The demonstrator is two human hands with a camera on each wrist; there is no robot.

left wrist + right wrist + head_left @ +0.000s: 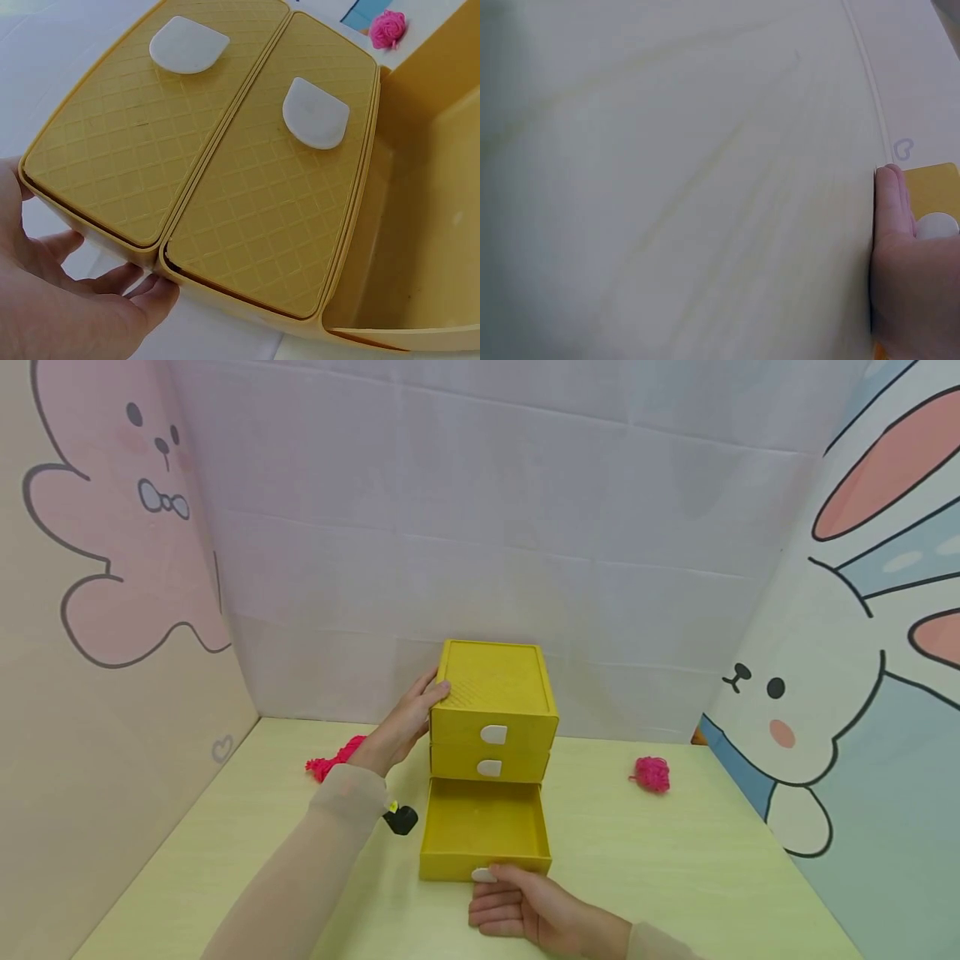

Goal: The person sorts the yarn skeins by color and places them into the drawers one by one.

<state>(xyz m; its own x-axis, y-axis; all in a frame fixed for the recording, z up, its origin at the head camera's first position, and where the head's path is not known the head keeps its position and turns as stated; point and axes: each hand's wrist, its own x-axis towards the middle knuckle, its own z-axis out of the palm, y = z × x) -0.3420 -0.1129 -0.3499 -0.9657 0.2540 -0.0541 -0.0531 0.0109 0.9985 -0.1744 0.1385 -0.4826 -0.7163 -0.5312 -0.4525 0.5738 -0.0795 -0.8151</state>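
The left hand (402, 725) rests unclenched against the left side of the yellow cabinet (498, 681). The right hand (536, 908) pinches the white tab (480, 875) of the extended bottom drawer (483, 822).

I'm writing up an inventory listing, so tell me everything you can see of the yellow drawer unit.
The yellow drawer unit looks like plastic: a boxy stack of three drawers under a flat, rimmed top, each bearing a white rounded tab. The upper two drawers are closed, their fronts showing a ridged grid; the bottom drawer is pulled out. The unit stands upright on the pale table before the white back wall. The left grip holds its left side; the right grip touches the lowest tab.
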